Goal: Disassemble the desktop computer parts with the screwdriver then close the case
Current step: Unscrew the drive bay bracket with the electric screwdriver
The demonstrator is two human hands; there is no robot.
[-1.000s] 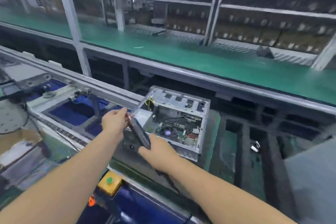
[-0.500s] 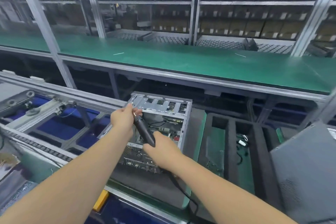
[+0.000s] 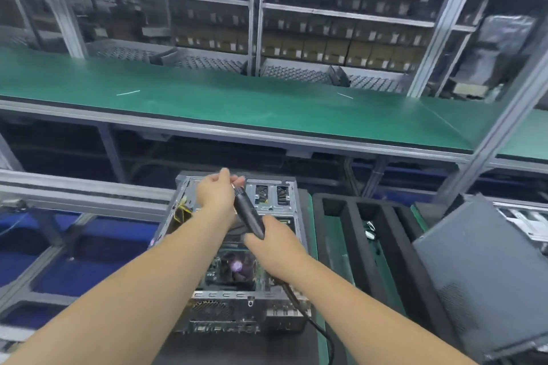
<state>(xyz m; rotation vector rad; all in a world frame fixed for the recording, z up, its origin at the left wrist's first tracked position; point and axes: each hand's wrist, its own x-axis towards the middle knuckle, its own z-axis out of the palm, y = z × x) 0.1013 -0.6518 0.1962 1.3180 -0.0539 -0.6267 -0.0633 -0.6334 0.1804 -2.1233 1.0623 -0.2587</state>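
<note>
An open desktop computer case (image 3: 275, 317) lies on its side in front of me, its motherboard and cooler fan (image 3: 235, 268) exposed. My right hand (image 3: 274, 249) grips the lower body of a black corded electric screwdriver (image 3: 249, 216), which slants up and to the left over the case. My left hand (image 3: 215, 191) pinches the screwdriver's metal tip end with its fingertips, above the drive bay at the case's far end. The screwdriver's cable (image 3: 314, 323) trails down past my right forearm.
A black foam tray (image 3: 350, 234) with long slots stands right of the case, small parts in one slot. A grey case side panel (image 3: 486, 272) leans at the far right. A green conveyor belt (image 3: 237, 101) runs behind, shelves beyond. Metal rails and blue bins sit left.
The view has swung so the case now sits centred below me. Both hands stay on the screwdriver, which has shifted over the case's far end.
</note>
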